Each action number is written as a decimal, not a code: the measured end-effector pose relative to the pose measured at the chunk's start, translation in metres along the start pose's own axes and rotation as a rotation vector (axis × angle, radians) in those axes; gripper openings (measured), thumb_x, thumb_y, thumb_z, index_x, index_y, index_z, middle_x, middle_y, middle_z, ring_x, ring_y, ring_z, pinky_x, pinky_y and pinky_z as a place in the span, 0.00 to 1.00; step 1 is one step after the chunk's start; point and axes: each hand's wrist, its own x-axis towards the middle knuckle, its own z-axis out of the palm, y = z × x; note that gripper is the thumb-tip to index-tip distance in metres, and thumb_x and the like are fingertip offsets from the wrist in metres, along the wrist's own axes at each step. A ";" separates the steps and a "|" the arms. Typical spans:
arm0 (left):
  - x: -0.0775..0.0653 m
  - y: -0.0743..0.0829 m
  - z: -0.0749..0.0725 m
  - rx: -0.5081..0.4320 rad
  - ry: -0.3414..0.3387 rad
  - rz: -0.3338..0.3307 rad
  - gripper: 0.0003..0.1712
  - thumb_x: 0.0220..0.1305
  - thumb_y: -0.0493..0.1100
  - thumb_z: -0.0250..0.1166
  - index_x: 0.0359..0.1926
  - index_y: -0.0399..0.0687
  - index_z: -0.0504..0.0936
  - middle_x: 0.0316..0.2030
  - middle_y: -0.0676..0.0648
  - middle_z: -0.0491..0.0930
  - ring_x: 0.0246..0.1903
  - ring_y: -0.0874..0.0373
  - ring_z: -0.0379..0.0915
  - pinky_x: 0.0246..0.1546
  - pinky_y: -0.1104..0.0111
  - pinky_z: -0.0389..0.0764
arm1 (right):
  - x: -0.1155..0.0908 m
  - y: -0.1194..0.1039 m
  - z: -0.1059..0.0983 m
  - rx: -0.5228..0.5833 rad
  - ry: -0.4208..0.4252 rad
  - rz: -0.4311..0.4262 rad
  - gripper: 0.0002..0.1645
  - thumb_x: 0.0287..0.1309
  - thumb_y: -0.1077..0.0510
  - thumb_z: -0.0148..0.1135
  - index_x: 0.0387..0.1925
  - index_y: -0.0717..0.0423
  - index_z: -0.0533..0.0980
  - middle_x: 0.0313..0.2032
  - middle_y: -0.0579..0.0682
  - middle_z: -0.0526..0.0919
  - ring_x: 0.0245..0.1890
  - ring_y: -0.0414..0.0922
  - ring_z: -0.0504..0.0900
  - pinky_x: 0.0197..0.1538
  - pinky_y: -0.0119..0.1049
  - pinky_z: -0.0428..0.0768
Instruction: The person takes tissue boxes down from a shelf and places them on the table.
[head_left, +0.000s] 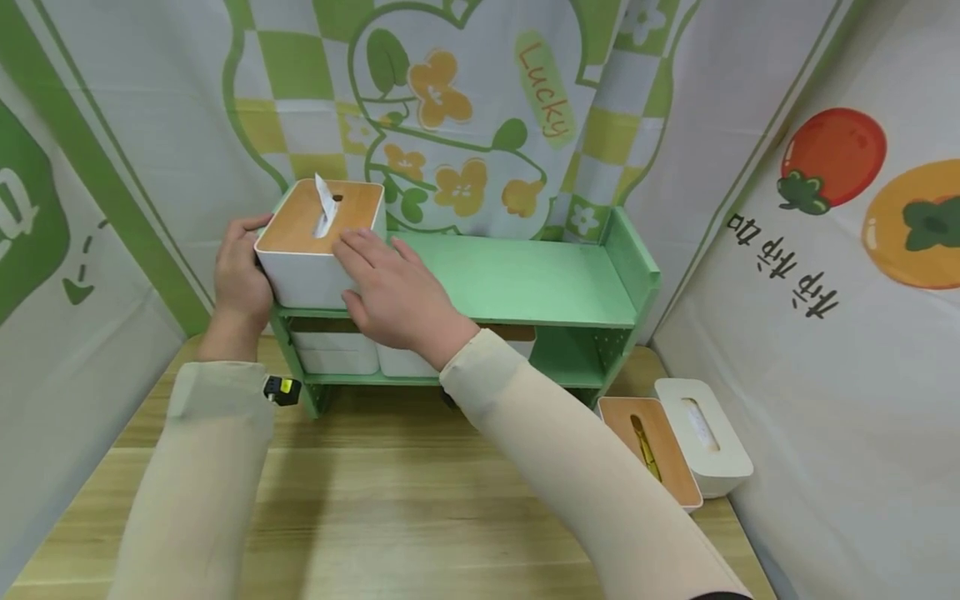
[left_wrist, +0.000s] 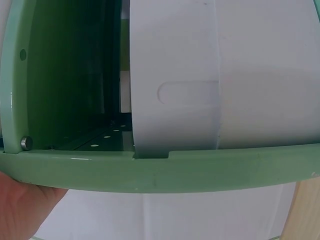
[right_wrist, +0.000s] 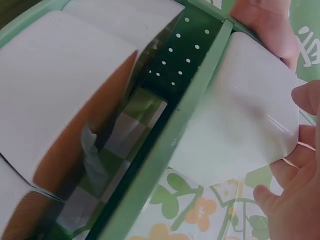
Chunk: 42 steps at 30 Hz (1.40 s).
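Note:
A white tissue box point(head_left: 303, 279) with a wood-coloured lid and a tissue sticking out sits at the left end of the green shelf's point(head_left: 525, 279) top board. My left hand point(head_left: 243, 271) is at the box's left side by the shelf's end; its fingertips are hidden. On the lid's front right corner rest the fairly straight fingers of my right hand point(head_left: 401, 292), with the thumb lower, by the front face. In the right wrist view the box's white front point(right_wrist: 250, 110) lies between both hands. More white boxes point(head_left: 333, 350) stand on the lower board.
On the table point(head_left: 390, 500) at the right lie a wood-lidded box point(head_left: 622, 412) with a gold-coloured object point(head_left: 645, 446) in its slot and an all-white tissue box point(head_left: 738, 454). Printed curtains point(head_left: 465, 108) hang close behind and at both sides.

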 end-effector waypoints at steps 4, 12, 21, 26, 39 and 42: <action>0.001 -0.001 -0.002 0.013 0.013 -0.002 0.28 0.76 0.47 0.33 0.64 0.51 0.73 0.66 0.48 0.69 0.62 0.60 0.61 0.59 0.70 0.60 | 0.007 -0.002 -0.005 -0.015 -0.005 -0.002 0.35 0.75 0.43 0.40 0.79 0.43 0.50 0.76 0.41 0.52 0.75 0.42 0.46 0.73 0.48 0.44; 0.000 0.000 -0.003 0.027 -0.018 0.020 0.29 0.74 0.44 0.30 0.65 0.47 0.71 0.69 0.47 0.65 0.66 0.59 0.55 0.65 0.66 0.55 | 0.007 -0.002 -0.005 -0.067 0.064 0.028 0.29 0.73 0.45 0.41 0.73 0.37 0.61 0.69 0.38 0.63 0.70 0.38 0.57 0.70 0.53 0.52; -0.001 0.000 -0.002 -0.015 -0.013 0.017 0.28 0.74 0.44 0.32 0.63 0.50 0.73 0.67 0.46 0.66 0.64 0.57 0.58 0.61 0.69 0.58 | 0.011 -0.005 -0.005 -0.137 0.080 -0.063 0.32 0.73 0.46 0.43 0.74 0.45 0.59 0.69 0.49 0.65 0.70 0.46 0.59 0.72 0.40 0.50; -0.001 0.001 -0.002 -0.026 -0.022 0.005 0.27 0.74 0.44 0.32 0.63 0.50 0.73 0.64 0.46 0.67 0.60 0.55 0.61 0.55 0.69 0.63 | 0.007 -0.007 -0.008 -0.145 0.000 0.014 0.34 0.72 0.41 0.43 0.76 0.40 0.55 0.72 0.49 0.60 0.72 0.46 0.56 0.71 0.50 0.50; -0.001 0.001 -0.004 -0.059 -0.017 0.015 0.25 0.75 0.43 0.35 0.59 0.53 0.75 0.46 0.51 0.70 0.36 0.60 0.66 0.31 0.73 0.68 | 0.005 -0.019 -0.010 -0.156 -0.016 0.040 0.38 0.71 0.41 0.43 0.78 0.39 0.49 0.72 0.57 0.58 0.73 0.51 0.52 0.73 0.45 0.43; -0.003 0.002 -0.002 -0.019 -0.015 0.030 0.26 0.74 0.44 0.34 0.60 0.52 0.75 0.54 0.48 0.71 0.45 0.59 0.65 0.41 0.72 0.66 | 0.001 -0.016 -0.008 -0.166 -0.002 0.036 0.37 0.71 0.42 0.43 0.77 0.39 0.51 0.71 0.57 0.60 0.72 0.52 0.54 0.72 0.45 0.48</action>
